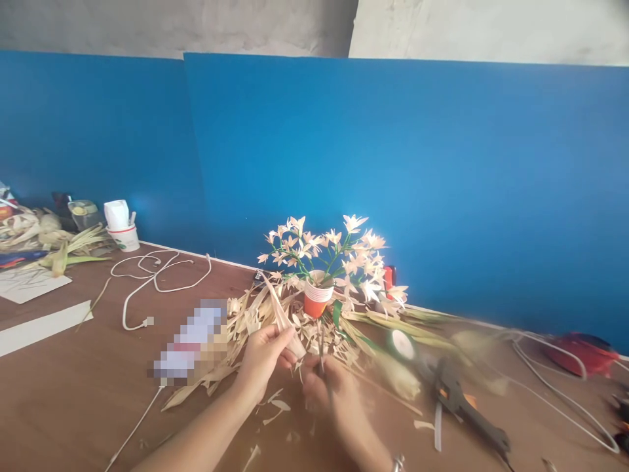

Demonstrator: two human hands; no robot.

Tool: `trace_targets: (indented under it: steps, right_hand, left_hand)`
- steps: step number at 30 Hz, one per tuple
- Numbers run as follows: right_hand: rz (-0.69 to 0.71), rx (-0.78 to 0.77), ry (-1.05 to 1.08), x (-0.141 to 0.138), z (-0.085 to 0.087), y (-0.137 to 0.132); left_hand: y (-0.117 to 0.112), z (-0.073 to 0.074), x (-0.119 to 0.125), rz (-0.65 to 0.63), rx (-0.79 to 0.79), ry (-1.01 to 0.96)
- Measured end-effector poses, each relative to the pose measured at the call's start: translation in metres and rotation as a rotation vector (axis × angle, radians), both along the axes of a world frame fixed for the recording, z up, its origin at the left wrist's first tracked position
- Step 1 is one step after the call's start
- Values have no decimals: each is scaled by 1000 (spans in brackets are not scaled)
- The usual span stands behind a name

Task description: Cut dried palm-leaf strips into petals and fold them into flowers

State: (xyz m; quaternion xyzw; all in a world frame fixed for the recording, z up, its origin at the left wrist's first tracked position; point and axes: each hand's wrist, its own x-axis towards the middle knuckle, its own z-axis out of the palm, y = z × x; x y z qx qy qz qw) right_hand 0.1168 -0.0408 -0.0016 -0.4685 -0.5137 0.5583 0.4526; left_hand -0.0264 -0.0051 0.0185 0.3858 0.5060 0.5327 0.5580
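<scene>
Between the thumb and fingers of my left hand (261,359) is a long, pale, pointed piece of corn husk (281,313), its tip slanting up and left. My right hand (334,385), smeared by motion, is closed around scissors (321,346) with their blades pointing up, just right of the husk and apart from it. Behind both hands, an orange and white paper cup (317,303) holds a bunch of cream husk flowers (304,244) on green stems. A heap of dry husk strips (246,321) lies around the cup.
Right of my hands are a hot glue gun (466,410), a roll of tape (403,344) and pale husks (398,373). A pixelated object (189,344) and a white cable (147,282) lie left. A blue panel (417,164) bounds the table's back.
</scene>
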Motion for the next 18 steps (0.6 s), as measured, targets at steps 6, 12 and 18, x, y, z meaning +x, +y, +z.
trace_targets:
  steps: [6, 12, 18]
  right_hand:
    - [229, -109, -35, -5, -4, -6]
    - [224, -111, -95, -5, 5, -7]
    - [202, -98, -169, -4, 8, -5]
  left_hand:
    - [2, 0, -2, 65, -5, -75]
    - [-1, 0, 2, 35, -13, -68]
    - [0, -1, 2, 33, -4, -70]
